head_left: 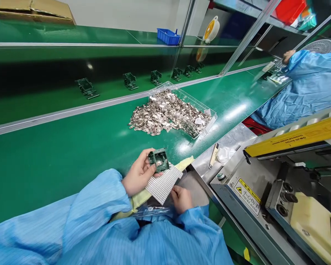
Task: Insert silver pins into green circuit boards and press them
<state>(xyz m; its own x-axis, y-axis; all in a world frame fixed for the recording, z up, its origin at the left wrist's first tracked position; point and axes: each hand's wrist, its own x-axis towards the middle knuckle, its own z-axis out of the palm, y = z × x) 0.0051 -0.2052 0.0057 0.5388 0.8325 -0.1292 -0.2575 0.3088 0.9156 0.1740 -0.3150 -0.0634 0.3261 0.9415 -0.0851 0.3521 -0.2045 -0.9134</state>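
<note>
Two bare hands of ours are at work in front of our body, both in blue sleeves [91, 206]. Our left hand [140, 171] grasps a small green frame [159, 160], thumb in front, just above the upper part of a silver gridded sheet [167, 184]. Our right hand [182, 198] is curled at the lower right edge of that sheet; we cannot tell whether its fingers pinch anything. Yellow cloth [140, 199] shows on both sides of the sheet.

Ahead of us, on the green tabletop [57, 158], a heap of small metal pieces [149, 117] spreads out of a clear tray [209, 127], which holds many more. Beyond a metal rail [71, 108] we see six more green frames [130, 81] in a spaced row. On the shelf [99, 35] behind sit a cardboard box [33, 11], a blue basket [168, 36] and a yellow and white fan [212, 29].

To our right, a tool with a pale handle [214, 156] and a crumpled white tissue [225, 154] lie on a metal plate [237, 135]. Close by stands a machine [223, 187] with a yellow bar [295, 138] and a warning label [246, 195] reading "INJURE HAND". Farther off, a co-worker in blue reaches a hand [288, 56] over the tabletop.
</note>
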